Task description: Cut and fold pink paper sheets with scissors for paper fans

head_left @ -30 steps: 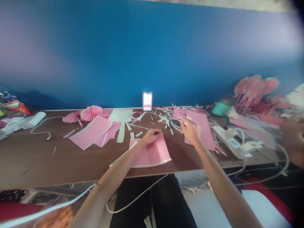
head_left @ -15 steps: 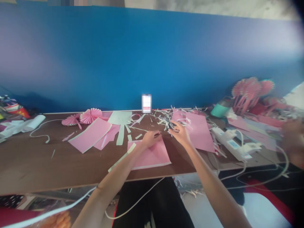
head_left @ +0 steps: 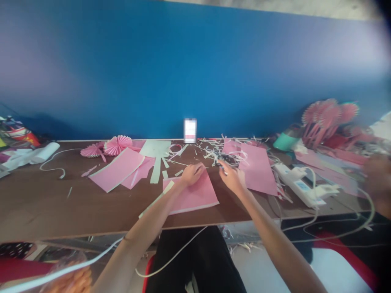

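Observation:
My left hand [head_left: 192, 174] rests on the far edge of a pink paper sheet [head_left: 194, 195] near the table's front edge, its fingers curled and pinching that edge. A pale green strip [head_left: 155, 199] lies under my left forearm. My right hand [head_left: 232, 178] is just right of the sheet, by a pile of white and dark paper scraps [head_left: 224, 155]. Its fingers are closed round something small and dark, with a white strip, that I cannot make out.
On the brown table [head_left: 61, 207] lie more pink sheets [head_left: 117, 169] [head_left: 258, 167], pink paper fans [head_left: 117, 144], pale green paper [head_left: 156, 148] and a white power strip with cables [head_left: 301, 185]. A teal cup [head_left: 285, 140] and another person's blurred hand [head_left: 378, 183] are at right.
My right hand reached left into the scrap pile, then drew back toward the pink sheet with its fingers closed. My left hand stayed on the sheet's far edge.

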Tool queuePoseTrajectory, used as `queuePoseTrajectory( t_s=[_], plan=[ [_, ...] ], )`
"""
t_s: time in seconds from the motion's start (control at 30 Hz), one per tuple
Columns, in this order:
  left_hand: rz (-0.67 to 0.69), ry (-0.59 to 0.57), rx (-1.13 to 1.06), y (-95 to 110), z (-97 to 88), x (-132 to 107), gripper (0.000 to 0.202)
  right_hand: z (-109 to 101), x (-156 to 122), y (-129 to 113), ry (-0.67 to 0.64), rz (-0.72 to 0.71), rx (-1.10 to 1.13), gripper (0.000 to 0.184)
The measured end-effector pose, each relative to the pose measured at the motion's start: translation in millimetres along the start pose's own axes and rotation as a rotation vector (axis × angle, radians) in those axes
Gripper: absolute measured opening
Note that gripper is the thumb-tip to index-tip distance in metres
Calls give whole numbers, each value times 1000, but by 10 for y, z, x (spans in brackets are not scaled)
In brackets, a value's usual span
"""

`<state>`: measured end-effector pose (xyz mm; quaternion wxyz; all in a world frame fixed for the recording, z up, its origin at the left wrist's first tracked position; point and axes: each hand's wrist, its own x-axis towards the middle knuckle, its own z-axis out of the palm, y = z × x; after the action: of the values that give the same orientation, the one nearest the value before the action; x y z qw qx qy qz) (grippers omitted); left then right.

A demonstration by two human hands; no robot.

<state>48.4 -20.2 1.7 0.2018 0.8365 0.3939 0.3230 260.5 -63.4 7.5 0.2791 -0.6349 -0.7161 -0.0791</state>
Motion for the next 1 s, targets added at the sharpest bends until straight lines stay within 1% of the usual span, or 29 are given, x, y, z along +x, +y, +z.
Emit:
queuePoseTrajectory(
  t_s=[0.1, 0.17, 0.27, 0.33, 0.4, 0.43, 0.5, 0.57, 0.6, 0.67, 0.7, 0.77, 0.8, 0.87, 0.93, 1.0],
  plan=[
    [-26, -48, 67, -17, -8, -4, 21, 52, 157, 27, 129, 57, -3, 41],
    [-70, -71, 110, -15, -3, -3, 18, 139, 288, 28, 173, 86, -45, 38],
    [-92, -92, 126, 4, -7, -13, 34, 316, 426, 8, 146, 88, -137, 33],
    [-78, -120, 131, 12, -26, -24, 43, 415, 448, -3, 154, 100, -144, 26],
    [-55, -143, 142, 8, -47, -31, 45, 469, 426, -2, 183, 90, -31, 23],
    [-47, -144, 145, 0, -55, -31, 45, 478, 407, 1, 181, 65, 92, 24],
    [-43, -126, 144, -25, -62, -25, 43, 472, 370, 5, 101, 10, 432, 28],
    [-53, -86, 129, -50, -58, -12, 40, 461, 343, -9, -51, -4, 767, 30],
    [-59, -61, 119, -59, -54, -4, 39, 462, 334, -23, -133, 6, 888, 31],
    [-62, -11, 102, -67, -50, 13, 35, 482, 327, -61, -266, 25, 1014, 43],
    [-55, 14, 97, -67, -51, 23, 33, 500, 328, -79, -311, 26, 1042, 45],
    [-21, 69, 108, -63, -62, 41, 31, 540, 339, -99, -352, 27, 1060, 34],
    [1, 101, 122, -63, -73, 49, 31, 558, 348, -96, -346, 35, 1058, 29],
    [26, 173, 154, -76, -101, 60, 30, 578, 372, -62, -283, 53, 1028, 23],
    [22, 222, 178, -113, -134, 63, 31, 576, 396, 4, -183, 76, 972, 20],
    [5, 231, 202, -175, -163, 61, 32, 558, 418, 86, -70, 130, 905, 21]
  ],
)
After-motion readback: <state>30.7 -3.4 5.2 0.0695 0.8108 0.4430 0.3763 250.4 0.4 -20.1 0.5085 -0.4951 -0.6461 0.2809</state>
